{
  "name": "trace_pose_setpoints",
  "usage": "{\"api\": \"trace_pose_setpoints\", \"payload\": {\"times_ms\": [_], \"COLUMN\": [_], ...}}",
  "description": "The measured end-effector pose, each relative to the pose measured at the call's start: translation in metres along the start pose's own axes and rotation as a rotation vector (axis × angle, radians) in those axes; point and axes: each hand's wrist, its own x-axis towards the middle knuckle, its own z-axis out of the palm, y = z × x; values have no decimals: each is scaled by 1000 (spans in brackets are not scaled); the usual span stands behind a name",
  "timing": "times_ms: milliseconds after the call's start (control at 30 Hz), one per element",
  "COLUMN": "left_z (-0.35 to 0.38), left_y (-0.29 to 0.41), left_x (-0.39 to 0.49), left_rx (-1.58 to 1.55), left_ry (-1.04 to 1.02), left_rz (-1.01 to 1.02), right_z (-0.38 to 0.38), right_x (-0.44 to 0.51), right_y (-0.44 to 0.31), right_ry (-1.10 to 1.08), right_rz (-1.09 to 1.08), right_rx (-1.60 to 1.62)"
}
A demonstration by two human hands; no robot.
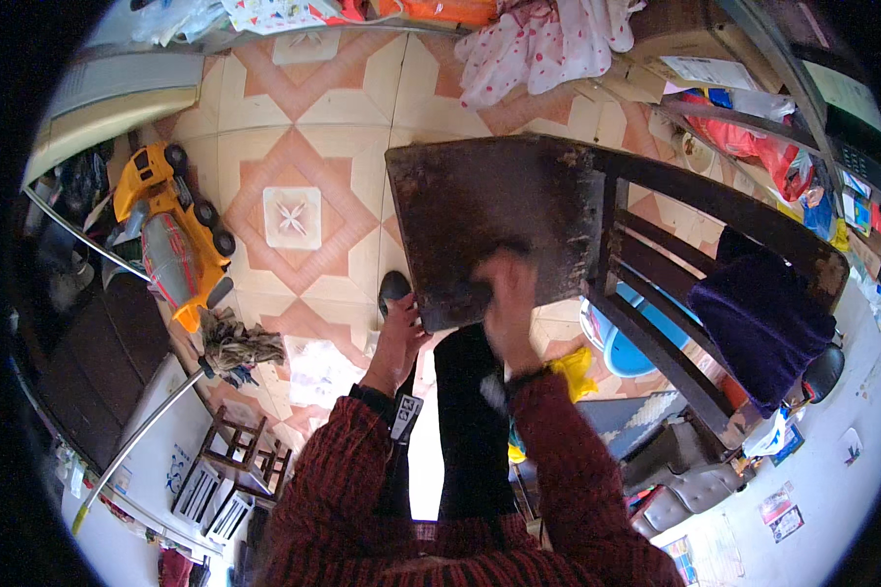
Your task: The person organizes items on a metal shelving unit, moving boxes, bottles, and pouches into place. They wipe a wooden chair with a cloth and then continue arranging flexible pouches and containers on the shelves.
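A dark brown wooden chair (514, 198) with a worn seat stands in front of me, its slatted back reaching to the right. My left hand (404, 334) rests at the seat's near left corner, fingers on the edge. My right hand (510, 297), blurred, is over the near part of the seat, with a dark patch at its fingers; whether it holds something cannot be told. A dark purple cloth (763, 323) hangs over the chair back.
A yellow toy mixer truck (172, 235) and a rag mop head (238, 345) are on the tiled floor at left. A blue basin (635, 345) sits beneath the chair back. A polka-dot cloth (550, 51) and a cardboard box (675, 44) lie beyond the chair.
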Motion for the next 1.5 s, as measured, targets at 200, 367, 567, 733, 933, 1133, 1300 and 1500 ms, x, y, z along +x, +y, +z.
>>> {"api": "trace_pose_setpoints", "payload": {"times_ms": [200,367,567,733,933,1133,1300,1500], "left_z": [-8,-14,-8,-5,8,16,29,20], "left_y": [-12,-16,-15,-12,8,47,26,-7], "left_x": [5,-6,-9,-4,10,87,77,21], "left_rx": [-274,-486,-273,-204,289,556,239,-356], "left_ry": [-60,82,87,-50,237,424,558,627], "left_rz": [65,24,17,49,94,698,725,331], "right_z": [50,64,-22,11,-9,-246,-326,-327], "right_x": [86,-89,40,63,-135,-134,-75,-35], "right_y": [6,-36,25,25,23,93,63,11], "right_ry": [134,-211,30,-46,-467,56,-79,-107], "right_rz": [-13,-245,28,129,650,874,872,627], "right_rx": [-216,45,-107,-388,242,521,472,268]}}
